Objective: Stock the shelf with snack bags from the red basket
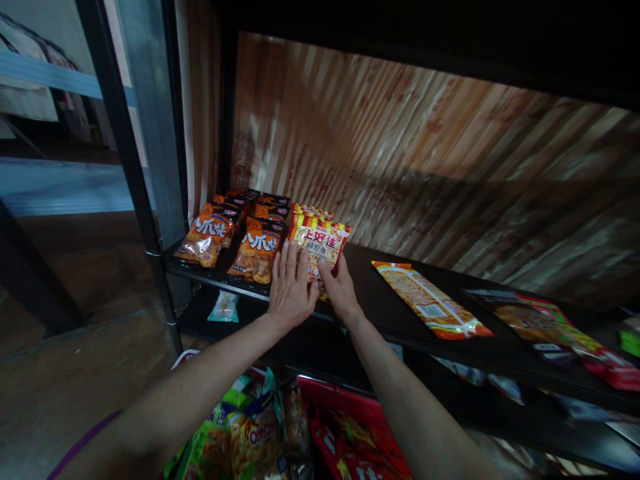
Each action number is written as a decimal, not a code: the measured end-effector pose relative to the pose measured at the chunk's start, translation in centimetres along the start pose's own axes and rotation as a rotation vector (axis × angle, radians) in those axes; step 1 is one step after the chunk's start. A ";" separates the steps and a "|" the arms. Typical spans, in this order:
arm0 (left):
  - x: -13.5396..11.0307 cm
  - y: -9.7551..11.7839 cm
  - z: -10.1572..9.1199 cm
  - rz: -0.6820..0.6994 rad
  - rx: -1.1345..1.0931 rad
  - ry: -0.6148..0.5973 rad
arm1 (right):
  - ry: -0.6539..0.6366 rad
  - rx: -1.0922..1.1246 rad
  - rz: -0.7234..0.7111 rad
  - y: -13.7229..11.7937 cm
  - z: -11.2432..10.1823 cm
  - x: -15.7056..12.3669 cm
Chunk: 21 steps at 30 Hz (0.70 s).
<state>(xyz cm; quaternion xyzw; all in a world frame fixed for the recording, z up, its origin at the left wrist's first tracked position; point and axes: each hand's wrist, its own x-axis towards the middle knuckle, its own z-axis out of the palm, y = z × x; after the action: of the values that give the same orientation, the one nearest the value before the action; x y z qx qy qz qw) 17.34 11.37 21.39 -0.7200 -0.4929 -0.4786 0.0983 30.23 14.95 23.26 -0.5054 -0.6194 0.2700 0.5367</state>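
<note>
Head view: red-and-yellow bag point(319, 235), face-out on shelf point(366, 283) beside orange bags point(256, 250)
Left hand point(291, 288): fingers straight against it, steadying probably
Right hand point(341, 288): gripping its right edge, prob anti-slump

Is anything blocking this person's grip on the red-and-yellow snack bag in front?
Nothing visible is: the left hand lies against the lower left of the snack bag, and the right hand touches its lower right. An orange bag sits beside the left hand, not between.
</note>
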 end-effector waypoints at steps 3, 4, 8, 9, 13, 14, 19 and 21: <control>-0.3 -0.2 0.0 0.035 0.006 0.007 | 0.016 -0.024 -0.056 -0.1 -0.2 -0.3; -0.4 -0.3 0.0 0.051 0.007 0.004 | 0.019 -0.034 -0.080 0.0 -0.2 -0.4; -0.7 -0.6 -0.1 0.099 0.018 -0.019 | 0.046 -0.080 -0.137 0.8 -0.2 -0.7; -0.7 -0.6 0.0 0.103 0.023 -0.026 | 0.045 -0.089 -0.137 1.0 -0.2 -0.7; -0.6 -0.4 0.2 0.089 0.053 -0.030 | 0.045 -0.140 -0.129 1.0 0.0 -0.2; -0.5 -0.4 0.2 0.086 0.061 -0.028 | 0.054 -0.155 -0.136 0.9 0.0 -0.1; -0.4 -0.1 0.2 0.065 0.077 -0.036 | 0.070 -0.160 -0.181 1.3 0.2 0.5; -0.6 -0.1 0.1 0.064 0.077 -0.046 | 0.063 -0.142 -0.183 1.6 0.2 0.4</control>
<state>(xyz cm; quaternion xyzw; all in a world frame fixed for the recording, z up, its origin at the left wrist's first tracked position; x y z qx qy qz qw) 17.32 11.14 20.87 -0.7417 -0.4899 -0.4394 0.1297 30.60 15.93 21.94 -0.4916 -0.6634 0.1595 0.5411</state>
